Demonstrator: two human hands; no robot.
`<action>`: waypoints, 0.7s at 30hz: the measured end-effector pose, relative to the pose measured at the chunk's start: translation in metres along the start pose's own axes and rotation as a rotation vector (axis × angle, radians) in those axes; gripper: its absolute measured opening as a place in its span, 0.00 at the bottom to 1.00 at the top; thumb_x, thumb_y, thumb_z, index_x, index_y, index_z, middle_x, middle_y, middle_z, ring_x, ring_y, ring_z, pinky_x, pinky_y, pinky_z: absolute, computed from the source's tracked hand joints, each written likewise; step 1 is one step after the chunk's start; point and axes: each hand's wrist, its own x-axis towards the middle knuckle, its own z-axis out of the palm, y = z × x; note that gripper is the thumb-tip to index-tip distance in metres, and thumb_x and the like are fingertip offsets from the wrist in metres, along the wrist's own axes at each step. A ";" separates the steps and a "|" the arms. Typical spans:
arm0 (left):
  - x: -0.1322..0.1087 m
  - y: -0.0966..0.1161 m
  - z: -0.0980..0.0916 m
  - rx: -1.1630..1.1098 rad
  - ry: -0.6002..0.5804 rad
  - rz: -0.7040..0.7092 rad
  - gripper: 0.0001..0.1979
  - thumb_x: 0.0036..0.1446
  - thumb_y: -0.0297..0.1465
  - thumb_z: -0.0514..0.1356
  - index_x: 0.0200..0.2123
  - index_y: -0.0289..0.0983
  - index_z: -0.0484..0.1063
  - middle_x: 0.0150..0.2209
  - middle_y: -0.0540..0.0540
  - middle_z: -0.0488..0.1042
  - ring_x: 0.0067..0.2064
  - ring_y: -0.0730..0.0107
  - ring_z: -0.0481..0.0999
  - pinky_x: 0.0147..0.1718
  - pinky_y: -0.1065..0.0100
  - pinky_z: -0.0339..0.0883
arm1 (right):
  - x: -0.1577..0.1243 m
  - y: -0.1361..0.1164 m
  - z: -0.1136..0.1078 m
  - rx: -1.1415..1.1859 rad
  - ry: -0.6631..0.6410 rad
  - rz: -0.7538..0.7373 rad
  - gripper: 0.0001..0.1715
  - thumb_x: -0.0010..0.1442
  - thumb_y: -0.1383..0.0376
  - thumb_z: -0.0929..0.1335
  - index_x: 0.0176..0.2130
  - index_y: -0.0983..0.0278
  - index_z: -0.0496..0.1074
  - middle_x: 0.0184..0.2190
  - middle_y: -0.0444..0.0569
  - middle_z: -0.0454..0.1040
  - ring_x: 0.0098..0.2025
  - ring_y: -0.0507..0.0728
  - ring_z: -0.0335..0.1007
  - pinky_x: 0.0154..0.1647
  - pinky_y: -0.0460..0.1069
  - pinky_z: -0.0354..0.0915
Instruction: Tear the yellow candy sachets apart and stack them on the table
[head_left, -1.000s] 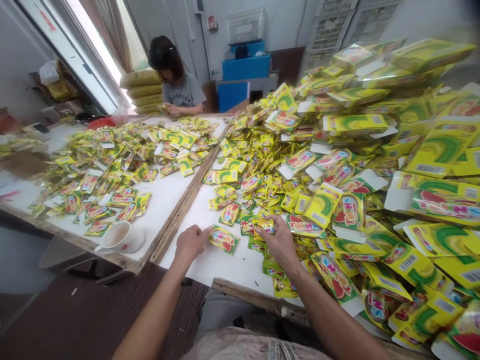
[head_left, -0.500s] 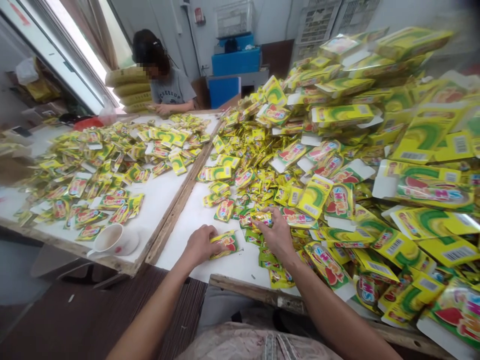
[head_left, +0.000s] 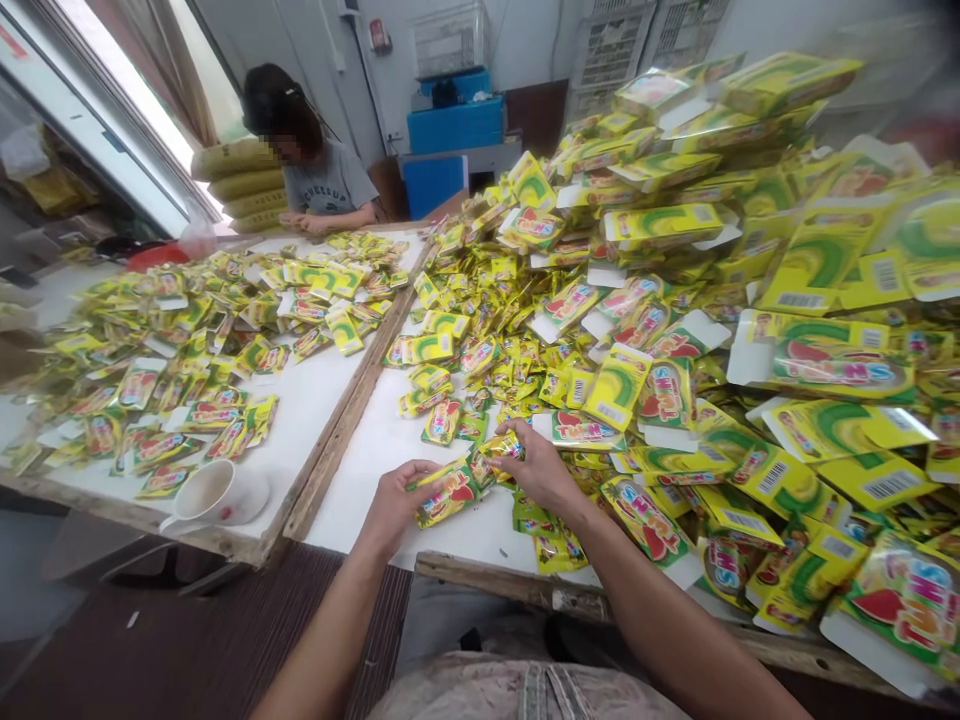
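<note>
My left hand (head_left: 394,503) is closed on a flat yellow and green carton (head_left: 444,492) with a red fruit picture, lifted slightly off the white table (head_left: 375,470). My right hand (head_left: 541,470) is closed on a bunch of small shiny yellow sachets (head_left: 501,447), just right of the carton. The two hands are close together at the table's front edge. More loose sachets (head_left: 540,525) lie under my right wrist.
A tall heap of flat yellow cartons (head_left: 750,300) fills the right side. A second table (head_left: 300,400) on the left is strewn with cartons, with a white cup (head_left: 214,493) at its near edge. Another person (head_left: 319,170) sits at the far end.
My left hand has picked the carton up off the table. My right hand has drawn its sachets left toward it. The view has shifted a little.
</note>
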 end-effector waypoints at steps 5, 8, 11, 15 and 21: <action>0.002 -0.004 0.007 -0.056 0.074 0.001 0.18 0.35 0.35 0.71 0.32 0.34 0.75 0.31 0.46 0.78 0.29 0.71 0.74 0.30 0.71 0.67 | 0.005 0.009 0.008 0.196 0.163 0.000 0.20 0.44 0.56 0.69 0.36 0.61 0.63 0.32 0.44 0.65 0.35 0.55 0.60 0.34 0.47 0.57; 0.003 -0.004 0.011 0.006 0.141 0.050 0.18 0.35 0.36 0.71 0.32 0.34 0.75 0.31 0.47 0.78 0.29 0.72 0.74 0.30 0.72 0.67 | 0.006 0.013 0.012 0.210 0.231 0.009 0.22 0.43 0.55 0.71 0.36 0.62 0.63 0.27 0.42 0.62 0.31 0.54 0.57 0.30 0.47 0.56; 0.004 -0.004 0.010 0.031 0.155 0.079 0.18 0.37 0.37 0.70 0.32 0.34 0.75 0.31 0.47 0.78 0.30 0.70 0.74 0.31 0.72 0.67 | 0.006 0.015 0.013 0.300 0.224 0.009 0.23 0.40 0.55 0.72 0.34 0.62 0.64 0.26 0.41 0.61 0.29 0.53 0.56 0.28 0.47 0.56; 0.005 -0.004 0.006 0.107 0.137 0.141 0.17 0.37 0.35 0.70 0.33 0.35 0.75 0.32 0.47 0.78 0.33 0.68 0.75 0.33 0.71 0.68 | 0.008 0.016 0.009 0.458 0.289 0.061 0.27 0.37 0.54 0.73 0.34 0.62 0.63 0.27 0.42 0.63 0.30 0.53 0.59 0.29 0.47 0.58; 0.004 0.000 0.014 -0.139 0.148 0.048 0.19 0.36 0.37 0.70 0.34 0.35 0.74 0.32 0.47 0.78 0.27 0.70 0.75 0.28 0.71 0.68 | 0.006 0.011 0.010 0.446 0.366 -0.002 0.23 0.42 0.57 0.72 0.36 0.62 0.62 0.31 0.44 0.65 0.34 0.54 0.61 0.34 0.48 0.60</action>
